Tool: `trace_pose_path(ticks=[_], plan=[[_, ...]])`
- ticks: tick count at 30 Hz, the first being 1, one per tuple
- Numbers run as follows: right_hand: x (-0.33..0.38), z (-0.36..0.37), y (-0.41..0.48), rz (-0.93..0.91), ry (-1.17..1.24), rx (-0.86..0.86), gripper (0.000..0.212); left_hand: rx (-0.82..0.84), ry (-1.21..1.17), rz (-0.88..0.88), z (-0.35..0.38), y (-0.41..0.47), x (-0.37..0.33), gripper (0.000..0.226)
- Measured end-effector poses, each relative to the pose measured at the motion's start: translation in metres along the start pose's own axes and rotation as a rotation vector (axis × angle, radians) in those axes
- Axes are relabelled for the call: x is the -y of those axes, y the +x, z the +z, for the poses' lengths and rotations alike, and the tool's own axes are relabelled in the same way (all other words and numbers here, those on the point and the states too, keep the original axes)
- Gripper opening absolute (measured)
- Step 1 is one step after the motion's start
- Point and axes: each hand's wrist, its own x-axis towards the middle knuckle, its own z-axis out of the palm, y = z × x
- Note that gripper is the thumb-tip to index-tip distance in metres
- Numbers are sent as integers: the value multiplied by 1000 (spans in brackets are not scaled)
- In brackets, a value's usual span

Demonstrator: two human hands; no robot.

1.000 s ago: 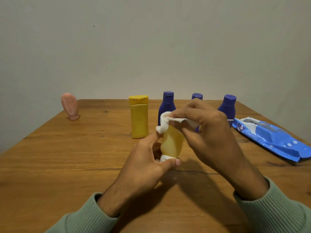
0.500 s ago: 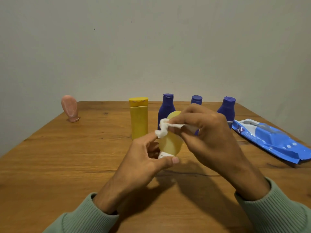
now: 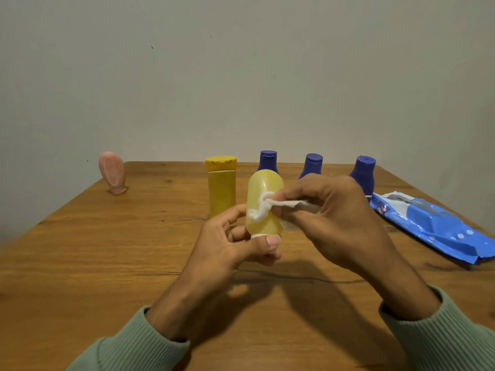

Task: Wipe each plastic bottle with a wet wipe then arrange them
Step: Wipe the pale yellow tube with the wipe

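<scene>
My left hand [image 3: 235,245] grips a small translucent yellow bottle [image 3: 263,202] by its white cap, bottom end up, above the table's middle. My right hand [image 3: 329,218] pinches a crumpled white wet wipe [image 3: 265,208] and presses it against the bottle's side. Behind stand a tall yellow bottle [image 3: 221,186] and three blue bottles [image 3: 268,160] [image 3: 312,164] [image 3: 363,174], the blue ones partly hidden by the held bottle and my right hand. A pink bottle [image 3: 112,172] stands cap down at the far left.
A blue wet wipe pack [image 3: 434,226] lies at the right edge of the wooden table [image 3: 107,250]. A plain wall rises right behind the table's far edge.
The wipe has slid down from the bottle's upturned bottom to its side. The held bottle now stands more upright in my left hand.
</scene>
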Motion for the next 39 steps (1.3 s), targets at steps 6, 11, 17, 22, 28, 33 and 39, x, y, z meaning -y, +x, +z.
trace_pose_path(ticks=[6,11,17,22,28,33,39], plan=[[-1,-4,2,-66,-61,48,18,58,74,-8,-2,0,2,53],[-10,-3,3,-83,-114,-236,18,108,213,-29,1,-2,9,59],[0,10,-4,-107,-163,-81,21,32,198,7,4,-3,4,44],[13,9,-8,-125,-195,193,23,-55,192,60,-3,2,2,42],[-3,5,-3,-138,-175,-105,21,4,123,-3,-1,-1,2,53],[1,3,-2,-120,-71,39,19,-67,40,-7,1,-1,-1,47],[-8,1,2,-80,-40,-196,17,18,81,-20,1,-3,-5,52]])
